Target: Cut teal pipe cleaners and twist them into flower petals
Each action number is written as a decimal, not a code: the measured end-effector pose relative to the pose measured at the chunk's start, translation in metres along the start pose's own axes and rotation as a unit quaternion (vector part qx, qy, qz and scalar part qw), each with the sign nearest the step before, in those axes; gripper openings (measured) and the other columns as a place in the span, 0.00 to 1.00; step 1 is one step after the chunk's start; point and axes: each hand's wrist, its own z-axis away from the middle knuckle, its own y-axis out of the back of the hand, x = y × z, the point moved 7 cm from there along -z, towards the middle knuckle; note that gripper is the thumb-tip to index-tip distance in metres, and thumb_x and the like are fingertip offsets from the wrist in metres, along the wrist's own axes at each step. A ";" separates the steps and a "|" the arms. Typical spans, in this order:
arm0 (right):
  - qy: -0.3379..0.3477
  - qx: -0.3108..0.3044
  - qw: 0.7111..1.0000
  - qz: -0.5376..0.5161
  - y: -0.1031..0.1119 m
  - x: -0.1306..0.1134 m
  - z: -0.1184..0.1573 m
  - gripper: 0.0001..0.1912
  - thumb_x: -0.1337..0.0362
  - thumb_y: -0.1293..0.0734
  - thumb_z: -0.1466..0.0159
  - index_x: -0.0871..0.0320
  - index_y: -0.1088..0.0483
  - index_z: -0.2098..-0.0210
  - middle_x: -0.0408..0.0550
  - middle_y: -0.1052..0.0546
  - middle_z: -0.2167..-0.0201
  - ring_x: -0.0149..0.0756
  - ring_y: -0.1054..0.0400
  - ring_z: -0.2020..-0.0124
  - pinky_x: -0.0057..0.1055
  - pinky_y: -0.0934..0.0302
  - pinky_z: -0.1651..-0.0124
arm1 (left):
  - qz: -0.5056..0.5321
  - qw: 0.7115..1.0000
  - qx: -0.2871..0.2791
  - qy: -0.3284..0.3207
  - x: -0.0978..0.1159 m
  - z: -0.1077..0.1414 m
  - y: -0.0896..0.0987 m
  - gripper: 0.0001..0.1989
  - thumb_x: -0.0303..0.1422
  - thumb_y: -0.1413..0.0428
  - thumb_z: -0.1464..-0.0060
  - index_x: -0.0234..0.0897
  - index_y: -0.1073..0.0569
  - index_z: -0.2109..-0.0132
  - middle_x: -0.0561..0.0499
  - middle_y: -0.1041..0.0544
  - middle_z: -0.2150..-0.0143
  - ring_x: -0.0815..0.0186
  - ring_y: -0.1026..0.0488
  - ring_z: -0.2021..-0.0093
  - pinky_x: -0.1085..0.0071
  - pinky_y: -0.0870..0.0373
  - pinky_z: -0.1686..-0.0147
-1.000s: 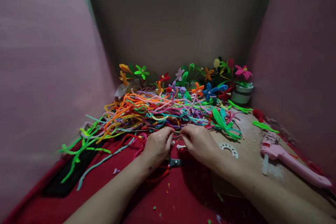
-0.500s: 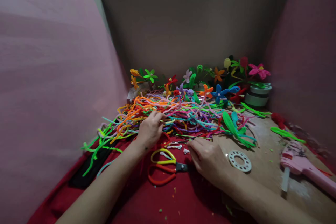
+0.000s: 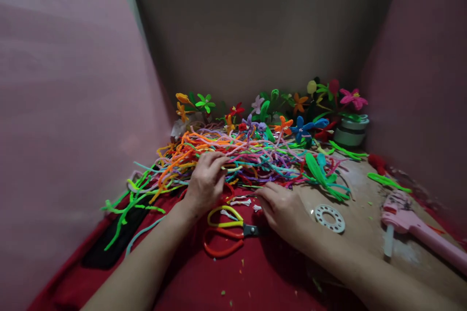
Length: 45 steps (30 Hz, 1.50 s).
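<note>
The left hand (image 3: 206,181) bends over the near edge of a heap of pipe cleaners (image 3: 241,148), fingertips among the strands; I cannot tell whether its grip is clamped on one. The right hand (image 3: 286,209) is low on the other side, thumb and fingers bunched near a thin green strand (image 3: 251,186) (whether that grip holds it is hidden). Small white tufts (image 3: 241,201) lie between the hands on the red cloth (image 3: 215,284). Nearer lie the scissors (image 3: 245,230), yellow and red handles to the left. Bright flowers (image 3: 299,129) stand behind the heap. On the cardboard (image 3: 359,238), a white ring (image 3: 340,222) lies beside the right wrist, with a pink glue gun (image 3: 412,226) farther right.
</note>
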 end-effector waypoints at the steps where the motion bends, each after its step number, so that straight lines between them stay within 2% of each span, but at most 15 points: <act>1: -0.015 0.002 1.000 0.019 0.001 0.002 -0.008 0.11 0.71 0.42 0.39 0.59 0.29 0.63 0.51 0.27 0.66 0.35 0.32 0.66 0.27 0.41 0.66 | -0.009 1.000 -0.017 -0.024 0.008 0.000 -0.005 0.14 0.25 0.51 0.47 0.37 0.31 0.52 0.45 0.32 0.52 0.61 0.37 0.49 0.60 0.38 0.48; 4: -0.048 -0.006 0.997 0.061 -0.003 0.008 -0.039 0.16 0.72 0.45 0.38 0.58 0.30 0.57 0.52 0.28 0.58 0.37 0.31 0.63 0.29 0.40 0.65 | -0.044 0.993 -0.086 -0.069 0.022 -0.005 -0.023 0.17 0.25 0.50 0.48 0.35 0.32 0.51 0.43 0.33 0.48 0.58 0.40 0.46 0.58 0.41 0.46; 6: -0.071 -0.027 0.994 0.077 -0.010 0.013 -0.060 0.17 0.71 0.46 0.38 0.58 0.30 0.55 0.53 0.27 0.57 0.38 0.31 0.60 0.30 0.40 0.63 | -0.055 0.991 -0.103 -0.064 0.018 -0.011 -0.033 0.17 0.25 0.50 0.48 0.35 0.32 0.50 0.42 0.33 0.47 0.57 0.40 0.45 0.56 0.41 0.45; 12: -0.111 -0.035 0.989 0.096 -0.029 0.010 -0.095 0.15 0.69 0.45 0.39 0.59 0.29 0.59 0.55 0.27 0.57 0.40 0.30 0.62 0.32 0.38 0.64 | 0.003 0.999 -0.051 -0.016 -0.016 -0.023 -0.042 0.12 0.26 0.55 0.44 0.33 0.29 0.57 0.43 0.29 0.53 0.61 0.36 0.51 0.61 0.37 0.48; 16: -0.138 -0.045 0.985 0.090 -0.041 0.006 -0.105 0.12 0.67 0.40 0.41 0.62 0.28 0.63 0.58 0.25 0.62 0.43 0.29 0.64 0.34 0.38 0.63 | 0.018 0.999 -0.047 -0.011 -0.026 -0.023 -0.042 0.13 0.24 0.56 0.46 0.34 0.29 0.57 0.45 0.28 0.54 0.62 0.34 0.52 0.62 0.36 0.49; 19: -0.163 -0.040 0.983 0.078 -0.044 0.009 -0.109 0.13 0.68 0.43 0.40 0.61 0.28 0.62 0.55 0.23 0.66 0.42 0.28 0.65 0.33 0.39 0.64 | 0.019 0.998 -0.053 -0.012 -0.031 -0.022 -0.044 0.14 0.24 0.54 0.48 0.32 0.29 0.56 0.42 0.28 0.54 0.59 0.35 0.51 0.59 0.37 0.48; 25: -0.193 -0.014 0.980 0.048 -0.019 0.013 -0.100 0.12 0.68 0.42 0.42 0.59 0.27 0.65 0.53 0.22 0.68 0.40 0.28 0.64 0.30 0.40 0.64 | 0.019 0.997 -0.071 -0.008 -0.048 -0.020 -0.059 0.17 0.25 0.55 0.48 0.34 0.29 0.53 0.42 0.29 0.51 0.57 0.35 0.49 0.57 0.37 0.48; 28: -0.174 -0.001 0.985 0.023 0.008 0.010 -0.083 0.10 0.69 0.40 0.45 0.58 0.26 0.69 0.51 0.22 0.70 0.38 0.29 0.66 0.29 0.41 0.65 | 0.021 0.997 -0.081 -0.001 -0.055 -0.020 -0.064 0.16 0.27 0.55 0.47 0.35 0.27 0.55 0.42 0.28 0.52 0.57 0.34 0.50 0.56 0.36 0.49; 31: -0.172 0.061 0.978 -0.098 0.047 0.016 -0.060 0.08 0.72 0.39 0.47 0.60 0.30 0.79 0.48 0.25 0.79 0.34 0.31 0.75 0.27 0.42 0.71 | 0.025 0.995 -0.091 0.006 -0.058 -0.018 -0.068 0.16 0.26 0.55 0.47 0.35 0.27 0.55 0.42 0.28 0.52 0.57 0.34 0.49 0.57 0.37 0.49; 33: -0.219 0.105 0.942 -0.232 0.069 0.031 -0.043 0.08 0.71 0.40 0.46 0.60 0.33 0.81 0.45 0.27 0.82 0.28 0.36 0.83 0.25 0.45 0.78 | 0.030 0.995 -0.097 0.013 -0.058 -0.018 -0.070 0.16 0.26 0.55 0.47 0.36 0.27 0.55 0.43 0.28 0.51 0.58 0.34 0.49 0.57 0.38 0.48; 35: -0.258 0.190 0.878 -0.356 0.088 0.049 -0.028 0.06 0.67 0.38 0.46 0.60 0.34 0.78 0.42 0.28 0.83 0.25 0.40 0.87 0.23 0.47 0.83 | 0.038 0.994 -0.101 0.021 -0.058 -0.018 -0.071 0.16 0.27 0.55 0.47 0.36 0.27 0.55 0.43 0.28 0.52 0.57 0.34 0.49 0.56 0.38 0.48; 37: -0.267 0.242 0.815 -0.454 0.094 0.062 -0.019 0.05 0.65 0.35 0.47 0.60 0.35 0.76 0.41 0.28 0.82 0.25 0.39 0.88 0.22 0.49 0.86 | 0.051 0.993 -0.109 0.023 -0.054 -0.020 -0.068 0.15 0.28 0.54 0.48 0.35 0.27 0.55 0.43 0.28 0.52 0.57 0.34 0.49 0.56 0.38 0.48; 40: -0.285 0.199 0.737 -0.579 0.071 0.068 -0.017 0.06 0.65 0.33 0.49 0.61 0.35 0.75 0.43 0.27 0.81 0.25 0.38 0.87 0.20 0.49 0.87 | 0.077 0.988 -0.131 0.010 -0.041 -0.026 -0.053 0.18 0.27 0.51 0.51 0.36 0.29 0.51 0.44 0.29 0.50 0.59 0.34 0.48 0.59 0.37 0.48; 43: -0.286 0.157 0.691 -0.645 0.044 0.065 -0.017 0.06 0.67 0.32 0.49 0.62 0.35 0.77 0.46 0.26 0.80 0.25 0.37 0.86 0.20 0.49 0.87 | 0.150 0.976 -0.160 0.000 -0.015 -0.030 -0.030 0.23 0.27 0.49 0.51 0.37 0.34 0.45 0.46 0.31 0.47 0.61 0.35 0.46 0.63 0.37 0.47; 45: -0.296 0.151 0.653 -0.680 0.027 0.064 -0.014 0.06 0.68 0.32 0.50 0.63 0.34 0.76 0.45 0.26 0.81 0.26 0.36 0.85 0.20 0.47 0.86 | 0.212 0.965 -0.156 0.013 0.006 -0.031 -0.017 0.22 0.29 0.48 0.50 0.40 0.33 0.46 0.47 0.31 0.46 0.61 0.36 0.46 0.62 0.39 0.46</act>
